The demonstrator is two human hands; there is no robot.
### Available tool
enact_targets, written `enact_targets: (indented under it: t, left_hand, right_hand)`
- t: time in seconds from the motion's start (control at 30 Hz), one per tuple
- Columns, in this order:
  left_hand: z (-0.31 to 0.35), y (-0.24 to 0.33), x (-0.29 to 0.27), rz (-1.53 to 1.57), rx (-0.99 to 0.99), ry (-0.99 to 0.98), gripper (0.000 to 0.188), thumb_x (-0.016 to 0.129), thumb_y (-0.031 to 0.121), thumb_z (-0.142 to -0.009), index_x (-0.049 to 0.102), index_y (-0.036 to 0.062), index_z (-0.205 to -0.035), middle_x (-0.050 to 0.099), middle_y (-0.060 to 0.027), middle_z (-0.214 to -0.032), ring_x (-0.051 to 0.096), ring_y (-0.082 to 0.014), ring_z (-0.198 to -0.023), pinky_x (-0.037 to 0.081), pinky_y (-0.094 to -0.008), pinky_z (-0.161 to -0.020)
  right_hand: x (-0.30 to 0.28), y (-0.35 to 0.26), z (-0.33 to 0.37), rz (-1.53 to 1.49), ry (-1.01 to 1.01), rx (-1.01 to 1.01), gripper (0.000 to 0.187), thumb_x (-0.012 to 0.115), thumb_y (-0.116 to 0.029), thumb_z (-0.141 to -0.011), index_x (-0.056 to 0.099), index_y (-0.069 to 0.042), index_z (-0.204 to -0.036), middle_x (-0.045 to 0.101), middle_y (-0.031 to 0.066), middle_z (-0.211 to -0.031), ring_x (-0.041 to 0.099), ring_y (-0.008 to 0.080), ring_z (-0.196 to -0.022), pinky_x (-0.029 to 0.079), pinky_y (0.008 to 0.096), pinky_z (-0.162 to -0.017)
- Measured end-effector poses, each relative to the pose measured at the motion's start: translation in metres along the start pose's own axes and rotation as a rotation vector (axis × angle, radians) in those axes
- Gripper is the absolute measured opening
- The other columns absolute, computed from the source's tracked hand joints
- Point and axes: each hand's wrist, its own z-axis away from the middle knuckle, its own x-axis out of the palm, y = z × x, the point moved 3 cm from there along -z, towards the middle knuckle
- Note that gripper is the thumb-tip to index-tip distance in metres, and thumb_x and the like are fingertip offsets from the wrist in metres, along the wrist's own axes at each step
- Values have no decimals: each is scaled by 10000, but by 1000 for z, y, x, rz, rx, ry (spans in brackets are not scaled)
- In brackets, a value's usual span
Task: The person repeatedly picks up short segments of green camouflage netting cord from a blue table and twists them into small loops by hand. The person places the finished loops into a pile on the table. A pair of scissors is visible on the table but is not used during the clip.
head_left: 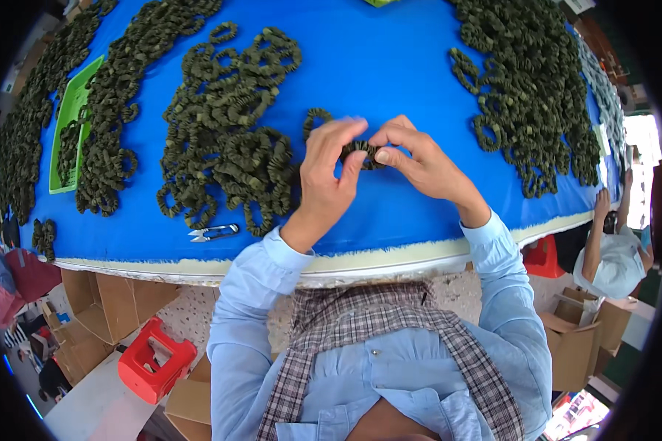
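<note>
Both of my hands meet over the blue-covered table [390,70], around one dark green scrunchie [362,156]. My right hand [426,163] pinches its right side between thumb and forefinger. On the other side, my left hand [326,169] has its thumb against the scrunchie, its raised fingers slightly blurred. Just behind the left hand lies another scrunchie [317,117]. A big heap of the same scrunchies [232,117] spreads to the left of my hands. Small thread snips [215,233] rest near the table's front edge, left of my left forearm.
A second large heap of scrunchies [533,88] covers the right side. Farther left, more heaps surround a green basket [60,147]. Below the table stand a red stool [154,360] and cardboard boxes [114,301]. Another person [614,253] works at the right edge.
</note>
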Motion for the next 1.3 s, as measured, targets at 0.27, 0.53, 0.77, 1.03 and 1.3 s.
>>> enact_targets:
  t: [0.27, 0.53, 0.77, 1.03, 1.3]
  left_hand:
    - [22, -6, 31, 827, -552, 18, 159, 566, 92, -939, 548, -13, -1058, 652, -106, -940, 641, -162, -842, 512, -285, -759]
    - [22, -10, 35, 1020, -698, -47, 248, 507, 17, -916, 459, 3, -1159, 593, -96, -961, 639, -181, -827, 529, -303, -757]
    - [25, -15, 37, 871, -704, -167, 222, 597, 146, -934, 536, 1, -1091, 601, -74, -947, 610, -157, -837, 495, -281, -753]
    - [24, -17, 29, 920, -763, -30, 133, 558, 80, -926, 487, 27, -1026, 606, -102, -933, 652, -187, -815, 516, -285, -715]
    - [23, -19, 27, 1124, -797, 5, 137, 513, 24, -906, 484, 28, -1039, 579, -99, -856, 582, -161, -699, 537, -395, -803]
  right_hand:
    - [10, 17, 29, -752, 126, 160, 462, 638, -208, -915, 470, -24, -1304, 610, 58, -1059, 566, 121, -995, 450, 269, -886]
    - [17, 28, 29, -867, 199, 221, 456, 652, -144, -898, 480, -8, -1299, 633, 78, -1058, 596, 125, -951, 471, 265, -883]
    - [23, 39, 33, -835, 281, 283, 344, 636, -173, -916, 575, -4, -1210, 636, 65, -1054, 579, 119, -992, 467, 265, -887]
    - [24, 41, 34, -837, 226, 312, 347, 655, -149, -895, 582, -14, -1207, 620, 37, -1008, 564, 96, -911, 472, 238, -845]
    - [25, 37, 33, -900, 218, 314, 390, 665, -81, -865, 519, -11, -1219, 621, 62, -993, 581, 119, -970, 471, 262, -866]
